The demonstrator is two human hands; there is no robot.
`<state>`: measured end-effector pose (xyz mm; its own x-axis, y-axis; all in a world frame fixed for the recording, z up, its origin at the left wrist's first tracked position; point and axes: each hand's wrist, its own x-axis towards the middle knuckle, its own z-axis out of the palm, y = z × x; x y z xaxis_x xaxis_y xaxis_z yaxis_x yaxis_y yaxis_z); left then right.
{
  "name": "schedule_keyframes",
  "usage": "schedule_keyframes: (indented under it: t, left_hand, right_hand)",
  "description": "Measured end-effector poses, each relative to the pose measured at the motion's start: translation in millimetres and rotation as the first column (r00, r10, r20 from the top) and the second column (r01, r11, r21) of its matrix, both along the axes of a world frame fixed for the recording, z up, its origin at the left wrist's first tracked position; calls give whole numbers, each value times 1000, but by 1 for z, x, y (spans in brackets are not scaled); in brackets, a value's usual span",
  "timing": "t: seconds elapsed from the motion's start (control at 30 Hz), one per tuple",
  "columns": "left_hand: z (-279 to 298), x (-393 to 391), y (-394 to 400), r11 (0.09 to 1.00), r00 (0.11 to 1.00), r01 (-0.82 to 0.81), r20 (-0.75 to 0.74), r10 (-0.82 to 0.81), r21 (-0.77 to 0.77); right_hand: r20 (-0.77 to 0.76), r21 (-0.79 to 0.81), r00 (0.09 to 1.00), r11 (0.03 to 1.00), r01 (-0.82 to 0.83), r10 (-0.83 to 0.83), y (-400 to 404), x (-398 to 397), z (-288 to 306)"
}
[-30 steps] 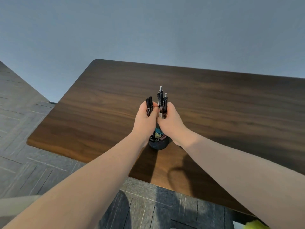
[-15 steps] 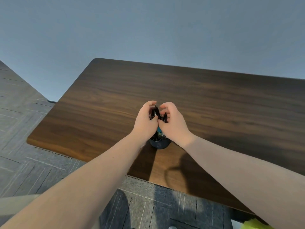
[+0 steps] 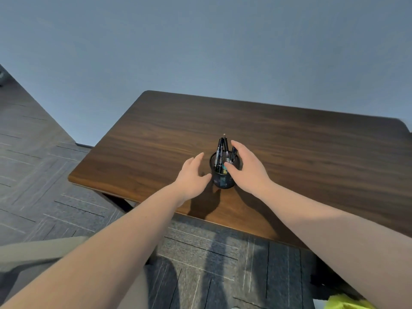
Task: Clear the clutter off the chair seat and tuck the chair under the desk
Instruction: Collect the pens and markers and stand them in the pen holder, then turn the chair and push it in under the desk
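A black mesh pen cup (image 3: 223, 179) stands on the dark wooden desk (image 3: 289, 152) near its front edge. Several black pens (image 3: 223, 150) stick up out of it. My left hand (image 3: 192, 175) hovers just left of the cup with fingers spread and holds nothing. My right hand (image 3: 246, 166) is on the cup's right side, fingers apart, thumb at the rim; it grips nothing. The chair shows only as a grey-beige curved part (image 3: 40, 250) at the lower left, mostly hidden behind my left arm.
Grey patterned carpet (image 3: 211, 264) lies between me and the desk. A blue-grey wall (image 3: 200, 52) rises behind the desk. A yellow-green object (image 3: 343, 303) peeks in at the bottom right corner. A dark desk leg (image 3: 118, 200) stands under the left front edge.
Both hands held the pens above the cup, lowered them in, then let go and drew apart to either side. The pens now stand in the cup.
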<state>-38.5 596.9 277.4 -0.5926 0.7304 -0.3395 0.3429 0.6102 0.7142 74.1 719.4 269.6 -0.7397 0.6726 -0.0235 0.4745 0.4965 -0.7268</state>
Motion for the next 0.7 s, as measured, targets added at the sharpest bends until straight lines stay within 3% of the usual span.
schedule_keyframes:
  t: [0.3, 0.5, 0.7]
  left_hand:
    - [27, 27, -105, 992, 998, 54, -5, -55, -112]
    - [33, 52, -175, 965, 983, 137, -93, -161, -222]
    - [46, 70, -247, 950, 969, 80, -202, -145, -302]
  right_hand:
    - [107, 53, 991, 995, -81, 75, -85, 45, 32]
    - [274, 118, 952, 977, -176, 138, -152, 73, 37]
    - [328, 161, 908, 931, -327, 262, -209, 76, 47]
